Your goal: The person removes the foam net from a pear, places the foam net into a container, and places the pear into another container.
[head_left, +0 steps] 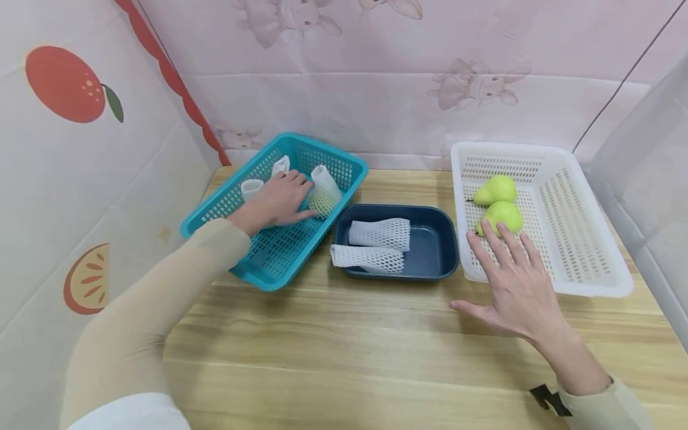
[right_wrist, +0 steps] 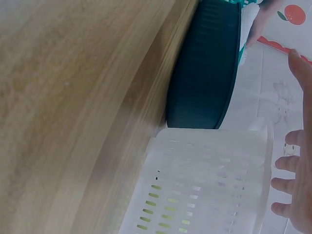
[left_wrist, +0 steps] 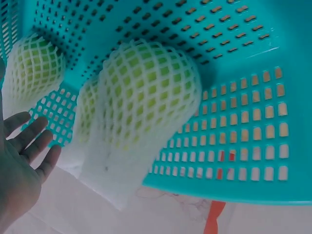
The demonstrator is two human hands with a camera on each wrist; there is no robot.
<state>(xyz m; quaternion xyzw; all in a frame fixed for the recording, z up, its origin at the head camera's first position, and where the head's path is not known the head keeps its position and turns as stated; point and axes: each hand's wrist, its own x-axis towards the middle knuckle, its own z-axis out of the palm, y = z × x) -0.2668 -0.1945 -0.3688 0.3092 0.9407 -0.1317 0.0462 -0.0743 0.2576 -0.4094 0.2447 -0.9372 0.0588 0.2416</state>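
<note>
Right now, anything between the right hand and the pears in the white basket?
Nothing visible. In the head view the right hand overlaps the nearer pear; in the right wrist view its fingers show above the rim of the white basket.

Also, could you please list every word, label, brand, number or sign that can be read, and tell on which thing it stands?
None: I see no readable text on the teal basket, dark blue tray, white basket, foam nets or bare pears.
The wall sheets show only pictures, such as a red fruit and rabbit figures.
</note>
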